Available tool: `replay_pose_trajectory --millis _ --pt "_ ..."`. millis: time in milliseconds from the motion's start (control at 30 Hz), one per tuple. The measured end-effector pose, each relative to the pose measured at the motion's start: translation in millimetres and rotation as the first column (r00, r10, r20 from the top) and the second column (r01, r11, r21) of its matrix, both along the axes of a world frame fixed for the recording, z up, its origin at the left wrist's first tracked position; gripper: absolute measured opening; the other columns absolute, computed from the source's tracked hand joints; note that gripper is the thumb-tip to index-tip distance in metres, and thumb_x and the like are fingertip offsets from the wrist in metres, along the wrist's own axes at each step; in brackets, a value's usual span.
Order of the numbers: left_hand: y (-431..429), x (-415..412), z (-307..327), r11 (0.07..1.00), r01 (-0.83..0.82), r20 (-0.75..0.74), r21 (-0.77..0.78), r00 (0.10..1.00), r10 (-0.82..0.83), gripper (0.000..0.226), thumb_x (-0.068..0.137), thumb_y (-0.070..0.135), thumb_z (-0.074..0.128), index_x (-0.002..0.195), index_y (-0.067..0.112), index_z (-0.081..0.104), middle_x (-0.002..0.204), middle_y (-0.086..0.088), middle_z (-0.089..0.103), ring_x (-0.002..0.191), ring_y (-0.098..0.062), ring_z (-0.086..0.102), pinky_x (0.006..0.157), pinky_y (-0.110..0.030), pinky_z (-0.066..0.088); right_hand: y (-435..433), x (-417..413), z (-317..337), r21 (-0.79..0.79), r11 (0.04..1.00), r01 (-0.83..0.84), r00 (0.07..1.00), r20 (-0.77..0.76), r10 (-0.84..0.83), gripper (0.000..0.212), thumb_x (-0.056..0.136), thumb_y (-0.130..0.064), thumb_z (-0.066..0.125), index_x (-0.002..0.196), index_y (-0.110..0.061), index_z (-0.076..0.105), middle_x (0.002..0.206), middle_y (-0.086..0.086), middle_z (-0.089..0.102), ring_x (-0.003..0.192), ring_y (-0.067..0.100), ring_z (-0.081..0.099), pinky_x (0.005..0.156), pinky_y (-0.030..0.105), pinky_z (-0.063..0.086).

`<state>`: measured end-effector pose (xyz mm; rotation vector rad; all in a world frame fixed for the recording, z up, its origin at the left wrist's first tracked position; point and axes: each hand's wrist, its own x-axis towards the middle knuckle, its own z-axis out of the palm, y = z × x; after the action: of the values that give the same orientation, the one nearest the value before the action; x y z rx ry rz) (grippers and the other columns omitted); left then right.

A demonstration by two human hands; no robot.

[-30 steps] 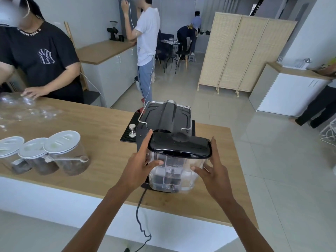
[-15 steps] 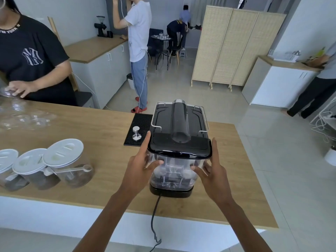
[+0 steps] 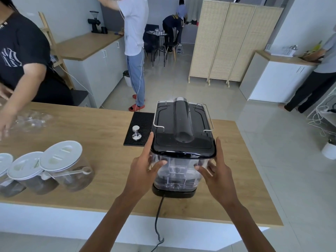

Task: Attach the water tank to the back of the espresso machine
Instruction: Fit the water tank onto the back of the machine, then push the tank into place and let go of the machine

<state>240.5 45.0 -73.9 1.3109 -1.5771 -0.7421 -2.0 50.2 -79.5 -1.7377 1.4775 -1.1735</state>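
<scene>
The clear water tank [image 3: 179, 171], capped by a glossy black lid [image 3: 183, 145], sits against the back of the black espresso machine [image 3: 182, 115] on the wooden counter [image 3: 101, 128]. My left hand [image 3: 143, 167] presses its left side, thumb on the clear front wall and index finger along the lid's edge. My right hand [image 3: 217, 170] mirrors this on the right side. The machine's back faces me, and its black cord [image 3: 157, 215] hangs over the counter's near edge.
A black tamping mat [image 3: 143, 118] with a steel tamper [image 3: 136, 132] lies left of the machine. Three white-lidded jars [image 3: 60, 166] stand at the near left. A person in a black shirt [image 3: 20, 57] reaches over clear cups [image 3: 33, 120] at the far left.
The tank has gone down and forward from a raised spot behind the machine until its lid lines up with the machine's top. Both hands stayed on its sides.
</scene>
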Motion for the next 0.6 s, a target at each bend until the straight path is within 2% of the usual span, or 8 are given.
replay_pose_trajectory --millis 133,200,267,333,400,467,533,600 --pt "4.2 0.6 -5.5 1.0 -0.004 0.039 -0.005 0.999 0.004 0.088 0.092 0.046 0.06 0.161 0.032 0.007 0.094 0.003 0.058 0.079 -0.031 0.065 0.08 -0.051 0.054 0.9 1.2 -7.9 -0.002 1.0 0.018 1.0 -0.013 -0.018 0.097 0.088 -0.036 0.065 0.153 -0.052 -0.006 0.126 -0.059 0.038 0.109 -0.033 0.043 0.097 -0.002 0.031" --pt "3.2 1.5 -10.2 1.0 -0.015 0.047 -0.014 0.999 0.016 0.087 0.092 0.05 0.058 0.161 0.034 0.006 0.087 -0.004 0.063 0.073 -0.024 0.064 0.078 -0.052 0.054 0.6 0.4 -9.1 0.002 1.0 0.024 0.999 -0.021 -0.024 0.098 0.089 -0.035 0.066 0.154 -0.049 -0.006 0.126 -0.059 0.038 0.109 -0.033 0.043 0.096 -0.002 0.032" --pt "2.1 3.4 -12.4 0.999 -0.015 0.057 -0.028 0.998 0.017 0.088 0.09 0.056 0.055 0.16 0.036 0.006 0.078 -0.015 0.064 0.06 -0.019 0.057 0.061 -0.039 0.051 1.0 0.0 -8.7 -0.003 1.0 0.024 0.999 -0.026 -0.024 0.098 0.088 -0.04 0.065 0.155 -0.048 -0.006 0.127 -0.059 0.038 0.109 -0.033 0.042 0.097 -0.001 0.032" --pt "1.9 4.2 -12.8 0.999 -0.014 0.081 -0.05 0.997 0.018 0.088 0.089 0.059 0.054 0.159 0.038 0.006 0.066 -0.011 0.053 0.052 -0.01 0.044 0.052 -0.024 0.038 2.3 1.0 -7.0 -0.005 1.0 0.026 0.999 -0.027 -0.027 0.097 0.086 -0.046 0.062 0.154 -0.049 -0.006 0.127 -0.058 0.037 0.109 -0.031 0.044 0.097 0.001 0.033" --pt "1.7 4.2 -13.5 0.998 -0.019 0.094 -0.062 0.995 0.024 0.088 0.089 0.06 0.053 0.16 0.037 0.006 0.061 0.001 0.045 0.051 -0.007 0.043 0.05 -0.018 0.033 4.6 2.8 -5.3 -0.017 0.999 0.035 0.999 -0.032 -0.035 0.096 0.086 -0.049 0.061 0.154 -0.051 -0.007 0.13 -0.053 0.037 0.113 -0.02 0.046 0.099 0.008 0.036" --pt "1.5 4.1 -15.0 0.998 -0.016 0.095 -0.063 0.995 0.022 0.088 0.09 0.062 0.052 0.16 0.038 0.004 0.063 0.006 0.047 0.052 -0.008 0.048 0.051 -0.018 0.039 6.5 3.9 -4.2 -0.027 0.999 0.04 0.998 -0.041 -0.041 0.096 0.086 -0.05 0.061 0.154 -0.049 -0.007 0.133 -0.047 0.038 0.119 -0.007 0.047 0.102 0.018 0.038" --pt "2.6 3.5 -17.6 0.998 -0.002 0.115 -0.055 0.993 0.008 0.086 0.092 0.059 0.051 0.158 0.044 -0.002 0.075 0.004 0.058 0.059 -0.015 0.057 0.058 -0.031 0.052 7.6 3.8 -3.4 -0.023 0.999 0.042 0.998 -0.051 -0.043 0.097 0.086 -0.049 0.061 0.155 -0.046 -0.007 0.138 -0.04 0.038 0.125 0.002 0.048 0.105 0.024 0.038" --pt "5.0 5.4 -22.8 0.998 0.02 0.142 -0.063 0.99 -0.01 0.082 0.096 0.054 0.049 0.153 0.054 -0.01 0.09 0.009 0.055 0.07 -0.017 0.054 0.069 -0.029 0.05 8.3 3.5 -2.6 -0.016 0.999 0.041 0.997 -0.06 -0.042 0.098 0.086 -0.049 0.062 0.155 -0.046 -0.006 0.144 -0.033 0.037 0.131 0.01 0.048 0.106 0.027 0.038"
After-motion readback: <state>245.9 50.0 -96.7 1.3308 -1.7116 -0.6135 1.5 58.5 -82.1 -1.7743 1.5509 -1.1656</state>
